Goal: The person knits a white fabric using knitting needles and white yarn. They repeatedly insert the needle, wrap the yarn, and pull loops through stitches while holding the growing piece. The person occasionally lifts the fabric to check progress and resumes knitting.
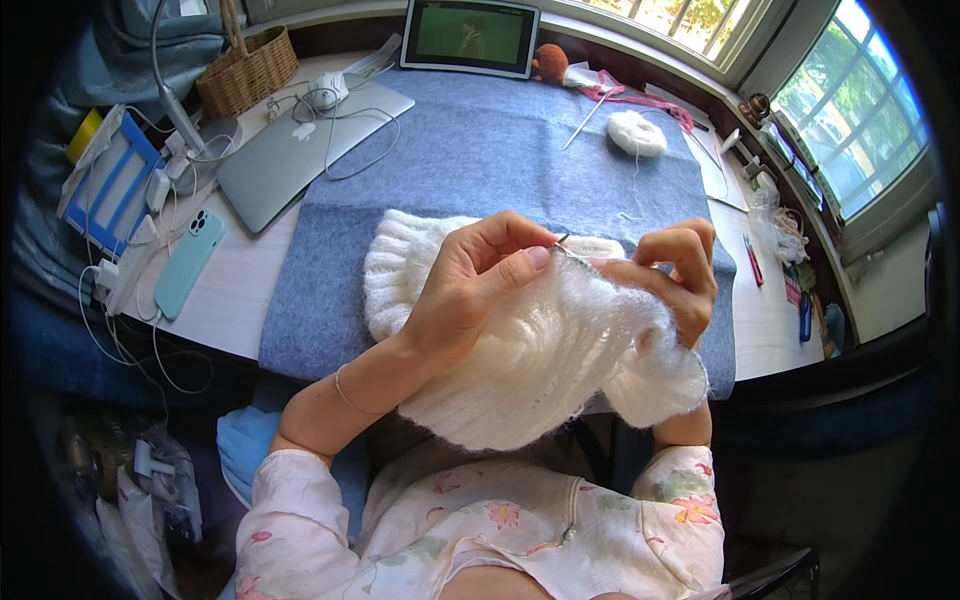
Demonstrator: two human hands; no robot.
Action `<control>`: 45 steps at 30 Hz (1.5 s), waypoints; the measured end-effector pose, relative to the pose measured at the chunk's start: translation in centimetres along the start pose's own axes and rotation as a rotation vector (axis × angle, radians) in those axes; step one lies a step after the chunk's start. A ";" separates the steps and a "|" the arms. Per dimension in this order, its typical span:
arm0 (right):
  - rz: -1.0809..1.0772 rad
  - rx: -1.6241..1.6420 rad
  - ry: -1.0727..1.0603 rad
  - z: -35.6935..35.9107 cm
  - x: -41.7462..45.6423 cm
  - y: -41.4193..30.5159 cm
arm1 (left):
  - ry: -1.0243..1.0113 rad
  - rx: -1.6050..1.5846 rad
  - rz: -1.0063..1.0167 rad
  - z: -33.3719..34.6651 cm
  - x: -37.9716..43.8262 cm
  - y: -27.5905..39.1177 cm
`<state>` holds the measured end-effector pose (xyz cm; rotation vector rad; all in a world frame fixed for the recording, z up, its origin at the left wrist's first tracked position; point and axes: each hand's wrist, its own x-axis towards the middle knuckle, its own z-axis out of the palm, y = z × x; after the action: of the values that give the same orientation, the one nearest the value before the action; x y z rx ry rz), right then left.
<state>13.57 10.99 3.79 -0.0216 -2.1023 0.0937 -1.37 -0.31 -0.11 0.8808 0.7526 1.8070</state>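
Observation:
My left hand (469, 281) pinches the edge of a white fuzzy knitted fabric (517, 367) between thumb and index finger. The dark tip of a knitting needle (562, 239) pokes out beside those fingertips. On the other side, my right hand (679, 281) has its fingers curled on the upper right edge of the knitting, its index finger reaching toward the needle. The fabric drapes below both hands, over the table's front edge. Behind my left hand, a ribbed white knitted section (390, 274) rests on the blue-grey felt mat (465, 165).
A ball of white yarn (636, 133) trails a strand toward my right hand. Near it lies another needle (585, 120). A tablet (470, 37) stands at the back. To the left are a laptop (300, 157), a phone (189, 262) and a wicker basket (247, 71).

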 end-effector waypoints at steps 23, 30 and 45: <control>-0.025 -0.014 0.068 0.1 0.1 0.2 | 0.026 0.167 0.121 0.6 -0.1 -0.1; -0.031 -0.026 0.067 0.9 0.0 0.7 | -0.083 0.257 0.135 0.7 -0.2 0.2; -0.034 0.060 0.123 0.9 -0.3 0.6 | -0.054 0.045 -0.010 0.8 -0.3 1.3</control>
<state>12.93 11.47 3.00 0.0432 -1.9750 0.1314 -1.27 -1.01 1.28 0.9496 0.7650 1.7564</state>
